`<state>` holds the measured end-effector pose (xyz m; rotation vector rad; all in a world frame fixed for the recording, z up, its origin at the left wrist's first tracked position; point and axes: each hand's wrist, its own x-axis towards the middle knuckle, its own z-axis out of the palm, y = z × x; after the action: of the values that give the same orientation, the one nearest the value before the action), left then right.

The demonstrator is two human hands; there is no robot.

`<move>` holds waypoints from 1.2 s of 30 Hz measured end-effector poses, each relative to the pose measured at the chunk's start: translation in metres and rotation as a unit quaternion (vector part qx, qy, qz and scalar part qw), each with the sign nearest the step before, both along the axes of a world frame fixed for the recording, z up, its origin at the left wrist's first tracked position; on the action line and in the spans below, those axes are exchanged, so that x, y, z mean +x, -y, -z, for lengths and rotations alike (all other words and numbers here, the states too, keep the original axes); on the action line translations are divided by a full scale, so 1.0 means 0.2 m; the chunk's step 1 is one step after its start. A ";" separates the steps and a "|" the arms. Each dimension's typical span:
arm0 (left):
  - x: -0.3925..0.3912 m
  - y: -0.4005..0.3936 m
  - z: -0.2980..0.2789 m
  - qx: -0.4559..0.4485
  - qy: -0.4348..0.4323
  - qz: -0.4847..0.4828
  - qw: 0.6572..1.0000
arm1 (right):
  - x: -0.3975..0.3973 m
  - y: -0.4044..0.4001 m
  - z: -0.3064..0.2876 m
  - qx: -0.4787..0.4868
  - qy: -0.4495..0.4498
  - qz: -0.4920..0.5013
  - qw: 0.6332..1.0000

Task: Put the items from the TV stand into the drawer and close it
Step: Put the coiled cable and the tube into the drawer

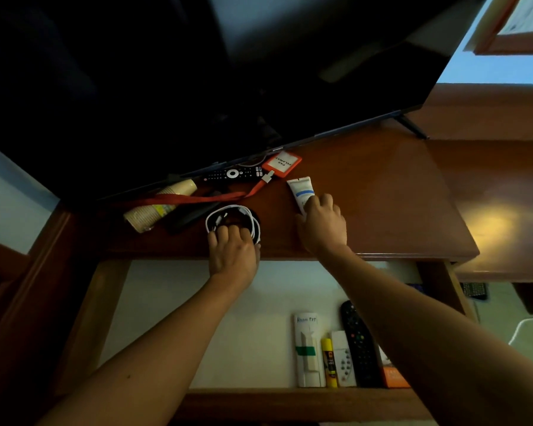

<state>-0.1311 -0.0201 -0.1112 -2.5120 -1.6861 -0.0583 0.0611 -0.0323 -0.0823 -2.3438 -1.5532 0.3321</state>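
On the wooden TV stand [382, 192] my left hand [233, 250] grips a coiled white cable [231, 215] near the front edge. My right hand [322, 224] holds the lower end of a white tube with a blue stripe [300, 189]. Further back lie a black remote [233, 173], an orange badge holder [282, 164] with a red lanyard [197, 198], a stack of paper cups [157, 206] on its side and a dark flat object [191, 216]. Below, the open drawer [197, 318] holds a white remote, a yellow glue stick [329, 362] and a black remote [359, 342].
A large dark TV [228, 72] hangs low over the back of the stand, its foot [411, 127] at the right. The drawer's front wall [290, 404] is nearest me. A white cable [523, 327] runs on the floor at the right.
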 end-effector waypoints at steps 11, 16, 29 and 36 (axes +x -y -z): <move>-0.01 -0.01 0.03 0.002 -0.047 0.084 0.995 | -0.06 0.18 0.03 -0.052 -0.138 0.080 0.986; -0.07 0.00 0.10 0.050 -0.007 0.154 0.987 | -0.13 0.27 0.05 -0.061 -0.115 0.073 0.989; -0.12 -0.03 0.06 0.075 -0.099 0.214 0.969 | -0.23 0.38 0.02 -0.059 -0.129 0.070 0.987; -0.18 0.14 0.05 0.075 -0.034 0.231 0.969 | -0.45 0.70 0.14 -0.070 -0.126 0.020 0.989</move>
<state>-0.1669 -0.0489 -0.1207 -2.6928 -0.9982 -0.1320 -0.0284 -0.1717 -0.1103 -2.3227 -1.4026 0.7196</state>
